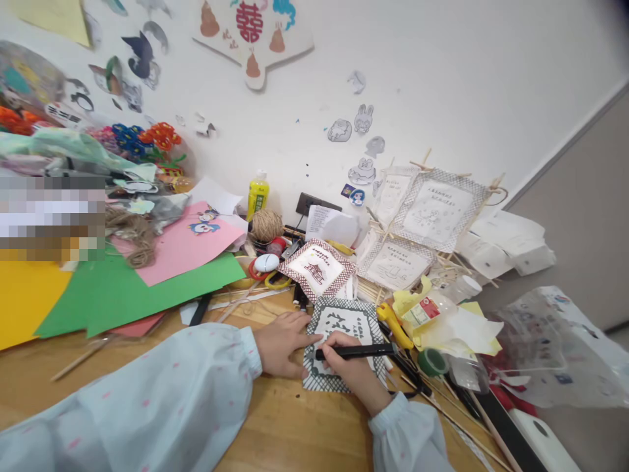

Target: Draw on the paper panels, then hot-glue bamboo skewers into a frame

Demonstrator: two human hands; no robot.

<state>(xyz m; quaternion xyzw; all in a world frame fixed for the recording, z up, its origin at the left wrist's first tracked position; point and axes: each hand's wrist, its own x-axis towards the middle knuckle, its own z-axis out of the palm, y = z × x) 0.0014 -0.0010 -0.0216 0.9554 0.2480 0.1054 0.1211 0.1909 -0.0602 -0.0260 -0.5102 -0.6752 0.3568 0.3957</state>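
A small square paper panel (344,324) with a black-and-white patterned border lies on the wooden table (275,426). My left hand (282,342) rests flat on the panel's left edge, fingers stretched out. My right hand (354,367) is closed round a black pen (358,352), which lies across the panel with its tip pointing left. Just behind lies a second panel with a red patterned border (317,267).
Green (122,298), pink (181,246) and yellow (24,295) paper sheets lie at the left. A twine ball (266,225), a yellow bottle (258,193), a paper-and-stick lantern frame (422,223), a green tape roll (432,362), thin sticks and plastic bags crowd the back and right.
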